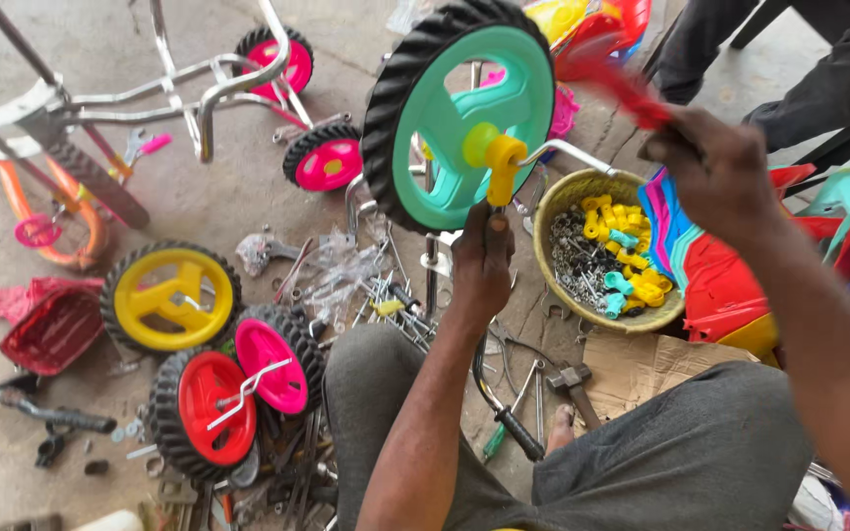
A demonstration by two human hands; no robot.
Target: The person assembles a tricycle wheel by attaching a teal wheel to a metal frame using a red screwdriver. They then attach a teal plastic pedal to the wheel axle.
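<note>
1. Head view: the left hand (481, 258) has its fingers clenched on the fork under the green wheel (459, 113), held up at centre; the right hand (710, 162) grips a blurred red tool (614, 81), raised.
2. A mis-aimed blow might hit the left thumb or crack the yellow hub (497, 157).
3. The concrete floor (218, 197) carries loose wheels, a basket (548, 231) of fittings and a hammer (573, 382).

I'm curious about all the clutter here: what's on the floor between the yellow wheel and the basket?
In the head view, between the yellow wheel and the basket lies a scatter of loose metal parts: bolts, rods and clear plastic bags. The left hand also reaches across there.
</note>
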